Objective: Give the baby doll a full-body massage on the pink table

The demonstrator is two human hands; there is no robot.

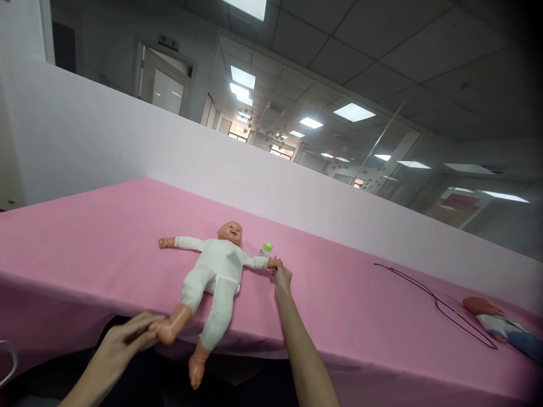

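Note:
On the pink-covered table [335,294] a baby doll [220,263] in a white body suit lies on its back, arms spread, its legs reaching over the near edge. My left hand [131,333] is at the doll's foot on the left, fingers bent round the toes. The doll's other foot hangs down past the table edge. My right hand [281,276] is closed on the doll's small hand, on the right side. Just behind that doll arm is a small bottle with a green cap [267,247], partly hidden.
To the right lies a thin dark cord [432,297] in a long loop. A second doll [487,316] in white and blue clothes lies at the far right. Behind the table rises a white low wall [254,175] with glass above. A white curved object [11,362] shows at lower left.

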